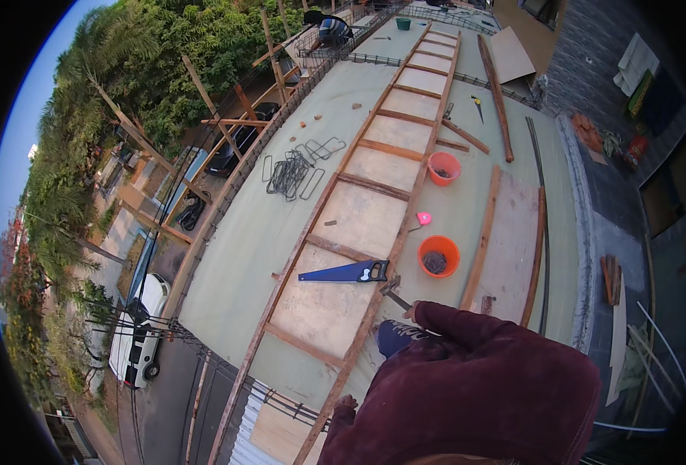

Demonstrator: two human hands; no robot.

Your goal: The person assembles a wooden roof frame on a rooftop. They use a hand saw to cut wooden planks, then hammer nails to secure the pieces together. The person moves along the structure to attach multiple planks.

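Looking down from a high pale green formwork deck [273, 232], the drop lies close on the left: the deck's edge runs along a line of steel rebar [203, 232], with a street and a white car [137, 329] far below. Open room spreads to the right and ahead, across a long ladder-like frame of reddish timber battens [374, 186] over plywood.

At the frame's right rail, the right hand [414, 311] pokes out of a maroon sleeve, fingers closed around the handle of a hammer [393, 293] whose head rests just beyond them on the rail. A blue-bladed handsaw [343, 273] lies flat just left of the hammer head. An orange plastic bucket [438, 256] stands near, to the right. The left hand [346, 403] sits low at the rail; whether its fingers grip anything, I cannot tell.
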